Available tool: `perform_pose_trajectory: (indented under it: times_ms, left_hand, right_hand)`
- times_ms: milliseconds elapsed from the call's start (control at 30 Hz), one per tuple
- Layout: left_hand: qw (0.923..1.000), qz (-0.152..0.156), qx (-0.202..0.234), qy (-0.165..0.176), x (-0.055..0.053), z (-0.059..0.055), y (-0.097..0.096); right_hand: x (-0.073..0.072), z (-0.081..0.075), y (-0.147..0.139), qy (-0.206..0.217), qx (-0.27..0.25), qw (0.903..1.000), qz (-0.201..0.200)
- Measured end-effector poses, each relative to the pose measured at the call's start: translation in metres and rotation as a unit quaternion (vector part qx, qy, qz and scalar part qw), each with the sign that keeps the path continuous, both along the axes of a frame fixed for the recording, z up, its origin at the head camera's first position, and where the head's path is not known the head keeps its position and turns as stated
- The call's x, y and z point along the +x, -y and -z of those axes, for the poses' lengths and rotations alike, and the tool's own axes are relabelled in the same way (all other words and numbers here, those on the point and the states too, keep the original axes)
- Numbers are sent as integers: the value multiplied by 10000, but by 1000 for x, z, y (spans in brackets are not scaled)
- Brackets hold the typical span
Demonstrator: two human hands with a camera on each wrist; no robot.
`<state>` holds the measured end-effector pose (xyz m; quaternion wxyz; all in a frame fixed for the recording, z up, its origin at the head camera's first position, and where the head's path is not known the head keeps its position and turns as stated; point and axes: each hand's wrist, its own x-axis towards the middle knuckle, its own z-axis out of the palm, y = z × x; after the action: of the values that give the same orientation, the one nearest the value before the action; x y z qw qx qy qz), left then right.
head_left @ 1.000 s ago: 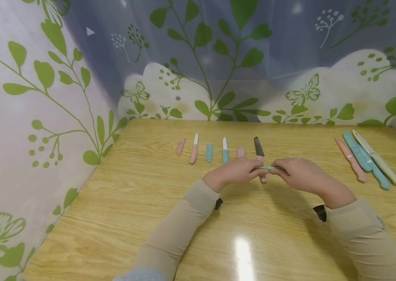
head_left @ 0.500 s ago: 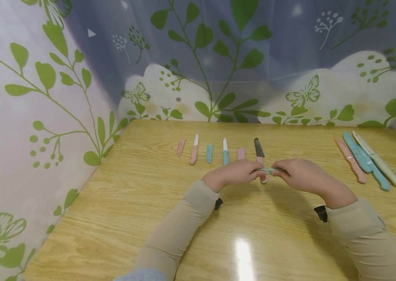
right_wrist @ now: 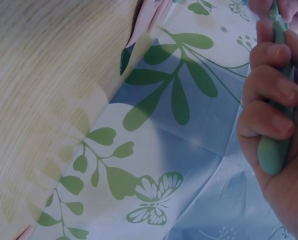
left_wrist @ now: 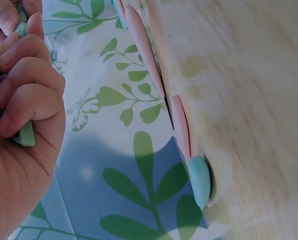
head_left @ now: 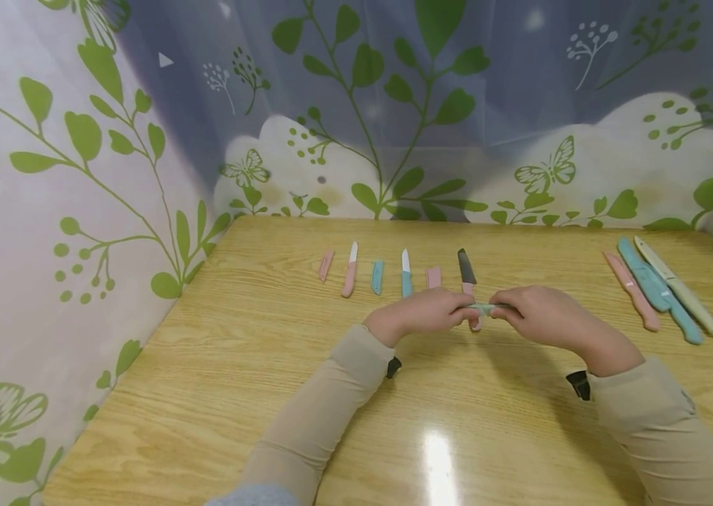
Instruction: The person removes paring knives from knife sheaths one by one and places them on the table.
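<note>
Both hands meet over the table in the head view, gripping one green knife in its sheath. My right hand (head_left: 543, 316) has its fingers curled round the knife's rounded green handle (right_wrist: 273, 157). At the other end, my left hand (head_left: 429, 309) grips the green sheath (left_wrist: 25, 136), whose square tip shows below the fingers in the left wrist view. Handle and sheath come together between the fingertips; the blade is hidden. Under the hands lies a pink-handled knife with a black blade (head_left: 467, 267), its handle partly covered from view.
Left of the black-bladed knife lie a pink sheath (head_left: 434, 276), a blue-handled knife (head_left: 406, 270), a blue sheath (head_left: 377, 277), a pink-handled knife (head_left: 349, 274) and another pink sheath (head_left: 326, 266). At right lie pink (head_left: 631, 289), blue (head_left: 650, 277) and cream (head_left: 676, 281) knives. Patterned cloth walls stand behind and left.
</note>
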<state>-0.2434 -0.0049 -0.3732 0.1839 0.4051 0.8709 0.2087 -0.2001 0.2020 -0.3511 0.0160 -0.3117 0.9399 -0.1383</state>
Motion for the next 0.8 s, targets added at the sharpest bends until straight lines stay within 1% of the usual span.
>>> perform_pose_trajectory:
  times_ms: [300,667,800]
  left_hand:
    - [10000,23,59,68,1,-2,0]
    - [9998,30,154,129,1,-1,1]
    - [9998,34,155,101,1,-1,1]
  right_hand:
    - [0,-1,0,53,-4,10000,13]
    - [1,-1,0,-41,61,10000,-7]
    - [1,-1,-1,-72,70,9999,-16]
